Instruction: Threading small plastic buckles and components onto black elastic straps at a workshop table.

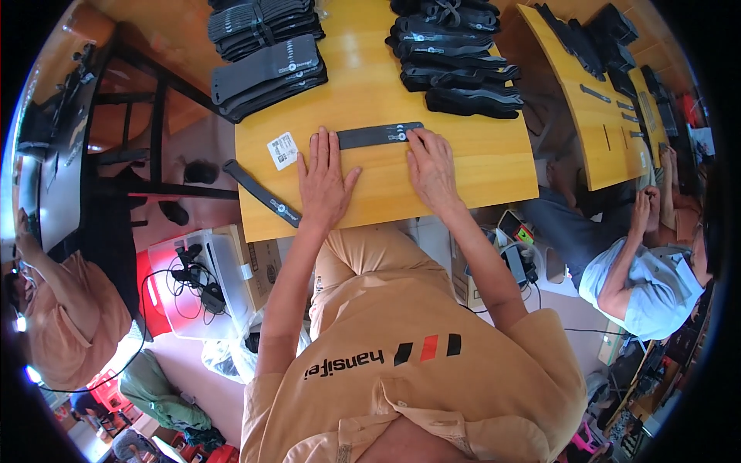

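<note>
A flat dark grey strap (pixel 370 136) with white print near its right end lies across the wooden table in front of me. My left hand (pixel 324 181) rests flat over the strap's left end, fingers stretched out and thumb spread. At the right end, the bent fingers of my right hand (pixel 432 166) close on the strap by its print; the fingertips' underside is hidden. Beside my left wrist, a second dark strap (pixel 266 194) lies slanting along the table's left edge. A white printed label (pixel 282 150) is just left of my left hand.
Stacks of dark straps (pixel 266 73) stand at the table's far left, some tied in bundles (pixel 262 27). More folded strap bundles (pixel 455 69) line the far right. A clear plastic bin (pixel 201 285) with black cables sits below left. Co-workers sit at both sides, one by another wooden table (pixel 590 147).
</note>
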`<state>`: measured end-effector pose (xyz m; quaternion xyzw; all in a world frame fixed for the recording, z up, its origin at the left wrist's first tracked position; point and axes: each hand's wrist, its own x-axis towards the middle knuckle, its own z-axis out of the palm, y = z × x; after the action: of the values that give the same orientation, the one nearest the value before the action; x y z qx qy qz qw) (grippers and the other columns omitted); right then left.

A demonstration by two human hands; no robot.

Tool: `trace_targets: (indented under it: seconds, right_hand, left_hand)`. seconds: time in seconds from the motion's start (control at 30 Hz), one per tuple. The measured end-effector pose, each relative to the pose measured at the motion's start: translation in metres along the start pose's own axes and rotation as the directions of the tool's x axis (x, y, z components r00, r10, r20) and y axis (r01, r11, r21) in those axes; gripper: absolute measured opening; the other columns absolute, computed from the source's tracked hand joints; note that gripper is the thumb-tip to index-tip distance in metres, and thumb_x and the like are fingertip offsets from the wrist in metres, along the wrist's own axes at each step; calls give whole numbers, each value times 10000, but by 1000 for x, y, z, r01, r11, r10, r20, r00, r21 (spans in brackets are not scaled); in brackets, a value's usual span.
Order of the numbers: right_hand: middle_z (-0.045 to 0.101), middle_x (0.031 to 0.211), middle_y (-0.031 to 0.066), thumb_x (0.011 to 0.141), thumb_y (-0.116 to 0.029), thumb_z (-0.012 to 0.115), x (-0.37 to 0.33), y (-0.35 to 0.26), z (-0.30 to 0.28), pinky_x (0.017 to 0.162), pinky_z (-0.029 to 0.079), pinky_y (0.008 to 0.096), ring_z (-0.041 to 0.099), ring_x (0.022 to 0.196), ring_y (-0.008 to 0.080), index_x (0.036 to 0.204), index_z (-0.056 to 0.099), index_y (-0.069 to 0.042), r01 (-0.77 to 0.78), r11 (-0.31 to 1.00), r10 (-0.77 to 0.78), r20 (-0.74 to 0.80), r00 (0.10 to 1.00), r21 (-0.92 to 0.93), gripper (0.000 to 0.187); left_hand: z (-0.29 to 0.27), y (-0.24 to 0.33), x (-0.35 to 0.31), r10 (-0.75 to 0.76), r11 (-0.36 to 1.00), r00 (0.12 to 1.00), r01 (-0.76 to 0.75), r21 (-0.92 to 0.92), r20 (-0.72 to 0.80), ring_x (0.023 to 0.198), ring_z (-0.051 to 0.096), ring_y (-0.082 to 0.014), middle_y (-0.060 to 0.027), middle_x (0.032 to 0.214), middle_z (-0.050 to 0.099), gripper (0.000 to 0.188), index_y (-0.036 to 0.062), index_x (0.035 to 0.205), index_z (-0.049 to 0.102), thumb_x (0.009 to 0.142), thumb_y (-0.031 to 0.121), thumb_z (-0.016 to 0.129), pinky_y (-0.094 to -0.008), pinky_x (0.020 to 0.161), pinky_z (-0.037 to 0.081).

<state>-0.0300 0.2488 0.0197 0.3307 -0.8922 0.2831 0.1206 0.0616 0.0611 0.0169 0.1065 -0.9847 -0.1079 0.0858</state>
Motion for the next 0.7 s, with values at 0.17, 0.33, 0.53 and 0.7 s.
trace_targets:
  seconds: [0.17,0.33,0.53,0.7]
  right_hand:
    - [504,1123,142,831,-82,539,-3,4,-1,998,281,496,451,1106,307,1132,539,-9,-46,997,42,-64,997,-65,309]
    - [519,1104,141,830,-90,541,-4,3,-2,988,291,479,440,1105,318,1071,589,-8,-47,990,29,-137,990,-130,259]
    - [598,953,90,838,-149,593,-6,-12,-34,833,402,298,539,928,206,901,648,8,-383,714,425,73,902,586,178]
    - [582,956,39,850,-150,601,-1,-79,-66,817,422,272,533,925,118,954,608,-13,-445,-52,241,443,863,894,172]
  left_hand:
    - [1,-1,-2,5,1000,999,-5,-17,-33,1355,163,-337,-188,1470,162,718,12,1394,242,863,415,509,-501,1076,145]
    - [3,-3,-4,-5,1000,997,3,-30,-77,1343,150,-396,-244,1453,150,730,22,1397,236,856,427,513,-505,1074,139]
    - [-31,6,-11,-131,931,948,17,-365,-291,1278,288,-394,-263,1373,306,602,15,1320,393,818,264,613,-459,1043,251]
    - [-88,40,-38,-180,110,978,125,-986,104,867,602,-163,-105,973,638,262,-37,1038,606,803,72,642,-292,808,472]
